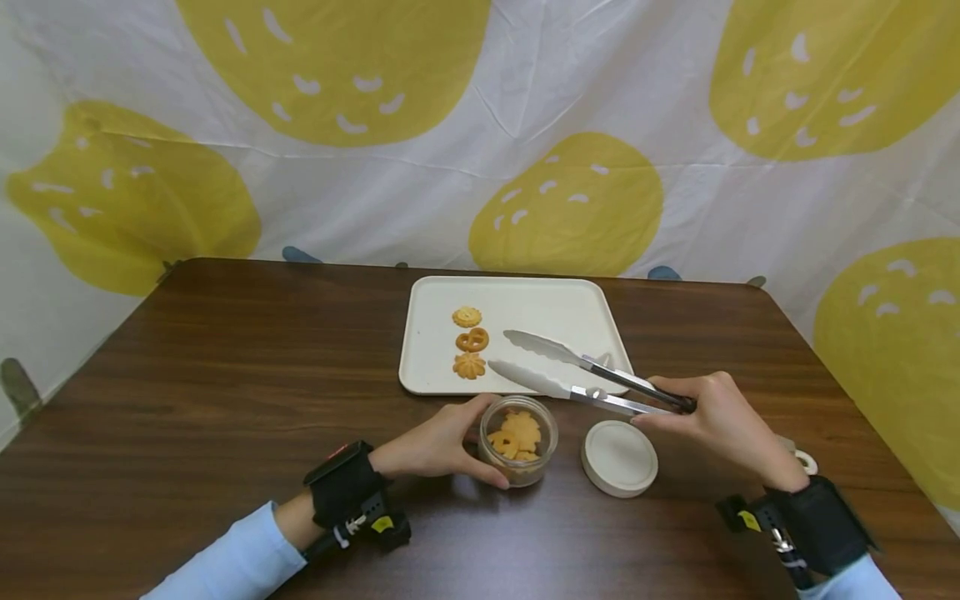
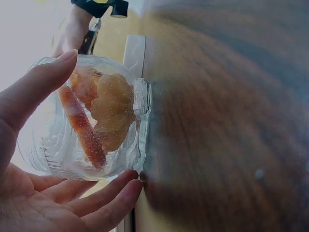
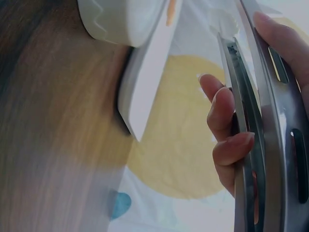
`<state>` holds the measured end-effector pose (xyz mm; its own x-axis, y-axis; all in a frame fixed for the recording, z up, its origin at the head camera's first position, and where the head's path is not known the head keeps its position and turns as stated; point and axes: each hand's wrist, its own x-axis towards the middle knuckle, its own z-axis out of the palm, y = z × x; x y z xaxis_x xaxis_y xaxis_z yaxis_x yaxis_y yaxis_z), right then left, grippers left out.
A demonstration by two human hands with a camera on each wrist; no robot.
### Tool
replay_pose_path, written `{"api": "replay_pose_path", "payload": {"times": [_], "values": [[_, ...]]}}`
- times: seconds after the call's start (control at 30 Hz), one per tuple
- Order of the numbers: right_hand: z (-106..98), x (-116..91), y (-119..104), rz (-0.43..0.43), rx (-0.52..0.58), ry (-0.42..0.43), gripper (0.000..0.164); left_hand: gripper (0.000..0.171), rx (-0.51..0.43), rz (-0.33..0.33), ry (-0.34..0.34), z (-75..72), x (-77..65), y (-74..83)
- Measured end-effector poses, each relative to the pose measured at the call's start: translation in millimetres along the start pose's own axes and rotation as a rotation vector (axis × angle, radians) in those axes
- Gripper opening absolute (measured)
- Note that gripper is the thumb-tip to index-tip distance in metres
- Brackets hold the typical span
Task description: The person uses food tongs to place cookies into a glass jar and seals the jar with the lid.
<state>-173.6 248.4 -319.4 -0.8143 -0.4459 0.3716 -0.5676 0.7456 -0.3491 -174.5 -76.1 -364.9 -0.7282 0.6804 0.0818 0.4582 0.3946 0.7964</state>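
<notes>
One jar sat clasped in the left grip, parted tongs in the right grip, likely wanting a light squeeze.

My tongs are smooth, shiny metal along the arms, while their tips look like pale, semi-matt plastic or silicone. The jar I see as clear, glossy glass, thick at the base. Its lid is smooth, pale and plastic-looking, with a wavy line on its side. The tray also looks like smooth plastic. My bench has a dark wood-grain finish with a soft sheen. The biscuit looks matt, dry and ridged; the pretzel, smoother. Behind hangs matt, creased printed cloth. My sleeve is soft, matt cloth, my wristband dull black.
</notes>
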Motion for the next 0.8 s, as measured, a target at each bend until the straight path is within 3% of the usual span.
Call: {"api": "replay_pose_path", "payload": {"times": [0.5,0.8], "values": [[24.5,23.1,-1.4,-0.024,-0.033,-0.058,0.048,0.078,-0.003,0.007,-0.005,0.0,-0.3,-1.0],[36.5,31.1,-2.4,-0.064,-0.061,-0.043,0.042,0.077,-0.01,0.027,-0.008,0.0,-0.4,-1.5]]}}
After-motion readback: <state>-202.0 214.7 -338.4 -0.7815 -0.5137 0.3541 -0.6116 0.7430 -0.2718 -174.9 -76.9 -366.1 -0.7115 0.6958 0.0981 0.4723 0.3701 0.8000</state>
